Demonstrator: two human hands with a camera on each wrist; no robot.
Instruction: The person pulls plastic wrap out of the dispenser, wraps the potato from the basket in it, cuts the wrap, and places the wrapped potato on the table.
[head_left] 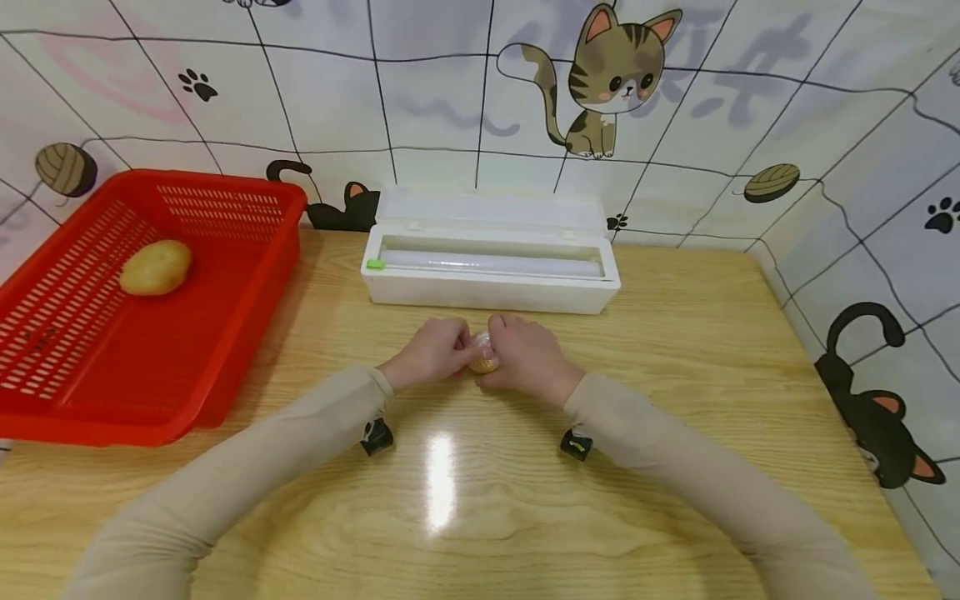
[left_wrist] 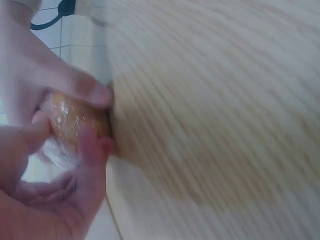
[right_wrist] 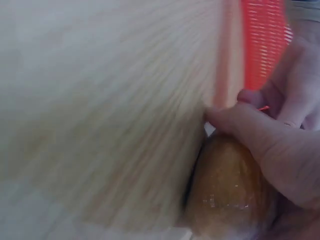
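Note:
A potato [head_left: 484, 365] in clear plastic wrap lies on the table between both hands. My left hand [head_left: 435, 352] pinches at its left side, thumb and fingertips on the wrapped surface. From the other side my right hand [head_left: 527, 355] grips the potato, its fingers curled around it. In the left wrist view, crinkled plastic wrap [left_wrist: 62, 156] bunches beside the left fingers. The right wrist view shows the shiny brown potato [right_wrist: 227, 185] low against the tabletop, under the right thumb. Its far side is hidden by the hands.
Just beyond the hands stands an open white cling film box [head_left: 487, 292], with a film roll [head_left: 491, 263] inside and a green slider [head_left: 375, 264] at its left. A red plastic basket [head_left: 225, 358] at left holds an unwrapped potato [head_left: 156, 267]. Cat-patterned sheeting [head_left: 442, 100] backs the table.

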